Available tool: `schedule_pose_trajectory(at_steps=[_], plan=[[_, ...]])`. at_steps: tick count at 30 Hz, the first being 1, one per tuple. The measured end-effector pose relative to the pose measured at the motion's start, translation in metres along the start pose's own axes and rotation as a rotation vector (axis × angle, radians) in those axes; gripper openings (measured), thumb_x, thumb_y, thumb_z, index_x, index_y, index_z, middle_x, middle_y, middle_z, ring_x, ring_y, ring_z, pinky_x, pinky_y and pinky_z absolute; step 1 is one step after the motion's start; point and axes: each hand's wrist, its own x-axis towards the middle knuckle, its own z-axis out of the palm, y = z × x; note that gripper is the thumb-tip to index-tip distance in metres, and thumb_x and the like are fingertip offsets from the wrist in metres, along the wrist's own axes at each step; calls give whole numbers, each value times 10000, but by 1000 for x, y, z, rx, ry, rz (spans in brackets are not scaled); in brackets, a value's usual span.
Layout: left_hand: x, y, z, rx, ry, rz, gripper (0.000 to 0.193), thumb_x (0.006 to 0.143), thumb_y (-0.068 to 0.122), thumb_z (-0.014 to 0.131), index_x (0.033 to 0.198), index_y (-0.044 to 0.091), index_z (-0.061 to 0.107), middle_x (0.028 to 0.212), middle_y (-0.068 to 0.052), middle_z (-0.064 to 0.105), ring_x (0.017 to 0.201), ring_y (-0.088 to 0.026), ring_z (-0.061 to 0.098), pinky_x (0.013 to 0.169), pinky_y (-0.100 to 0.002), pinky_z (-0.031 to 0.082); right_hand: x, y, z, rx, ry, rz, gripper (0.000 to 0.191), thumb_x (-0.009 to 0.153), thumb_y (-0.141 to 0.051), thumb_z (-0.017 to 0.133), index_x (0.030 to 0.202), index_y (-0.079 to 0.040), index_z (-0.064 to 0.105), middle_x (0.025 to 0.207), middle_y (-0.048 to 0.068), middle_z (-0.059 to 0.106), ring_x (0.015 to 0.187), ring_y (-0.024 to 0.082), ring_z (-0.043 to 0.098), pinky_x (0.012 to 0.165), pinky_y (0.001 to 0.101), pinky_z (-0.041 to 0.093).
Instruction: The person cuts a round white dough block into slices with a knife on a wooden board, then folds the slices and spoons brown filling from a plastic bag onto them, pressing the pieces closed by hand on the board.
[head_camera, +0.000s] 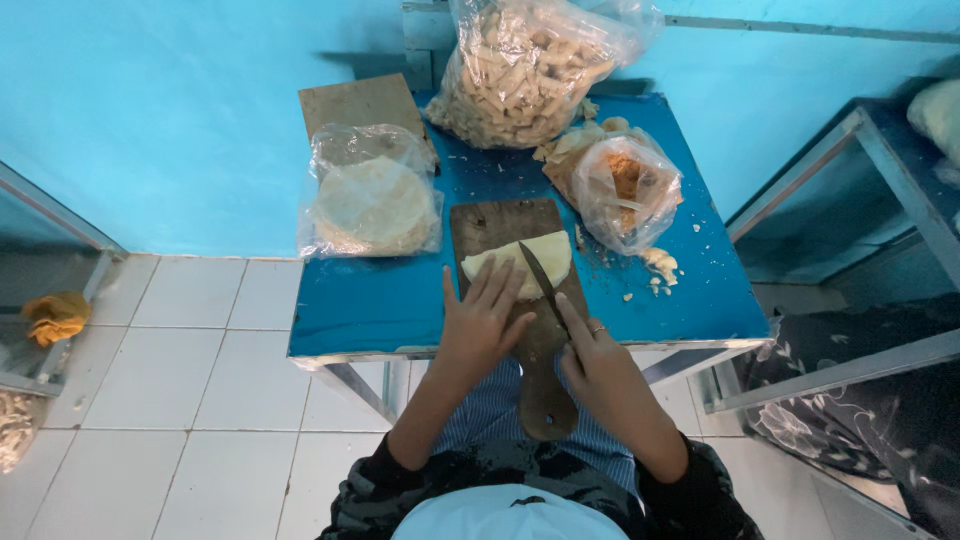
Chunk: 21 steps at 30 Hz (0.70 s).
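- Cutting board (500, 225) is lying mid-table (380, 300), flatbread stack (520, 262) sitting on it.
- Bagged flatbreads (372, 205) are resting at the board's nine o'clock.
- Big bag of strips (520, 75) is sitting at twelve.
- Small bag (628, 190) is lying at two.

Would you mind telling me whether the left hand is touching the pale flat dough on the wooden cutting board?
Touching. The head view shows the left hand with its fingertips lying on the near edge of the dough, no gap visible, on the cutting board.
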Motion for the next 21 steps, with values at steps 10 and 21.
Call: schedule_pose_trajectory(at_steps=[10, 21], plan=[[1, 15, 7, 50, 12, -42, 557, 975, 406, 632, 1425, 86, 563, 1534, -135, 486, 1479, -323, 384, 1107, -814, 158, 8, -12, -11, -17, -7, 38, 709, 872, -75, 591, 1553, -93, 393, 964, 307, 626, 844, 475, 648, 778, 510, 535], [3, 18, 6, 29, 21, -53, 548, 984, 405, 628, 1410, 65, 574, 1527, -140, 502, 1484, -326, 391, 1095, -829, 148, 13, -12, -8, -93, -37, 7, 698, 888, -86, 593, 1551, -63, 376, 928, 310, 623, 828, 475, 641, 749, 529, 526]])
